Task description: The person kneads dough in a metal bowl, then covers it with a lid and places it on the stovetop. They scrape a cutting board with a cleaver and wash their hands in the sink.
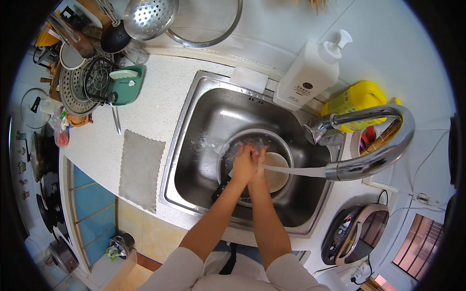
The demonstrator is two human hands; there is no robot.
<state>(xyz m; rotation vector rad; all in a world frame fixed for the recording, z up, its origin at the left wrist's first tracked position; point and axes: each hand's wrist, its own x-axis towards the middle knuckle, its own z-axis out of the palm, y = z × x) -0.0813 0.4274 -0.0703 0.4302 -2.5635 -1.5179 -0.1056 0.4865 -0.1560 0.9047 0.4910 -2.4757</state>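
Observation:
Water runs from the chrome faucet (367,169) onto my two hands, which touch each other over a round metal basin (287,145) in the stainless steel sink (204,174). My left hand (243,163) lies over my right hand (259,165). Whether something small is between them cannot be told. A pale round bowl or lid (276,172) rests in the basin just right of my hands. A dark handle (221,187) sticks out at the basin's lower left, partly hidden by my left forearm.
Behind the sink stand a white pump bottle (307,76) and a yellow jug (355,102). A grey mat (141,169) lies on the counter to the left, with a green tray (127,92) and steamer racks beyond. An oval black-and-bronze appliance (355,234) sits at the right.

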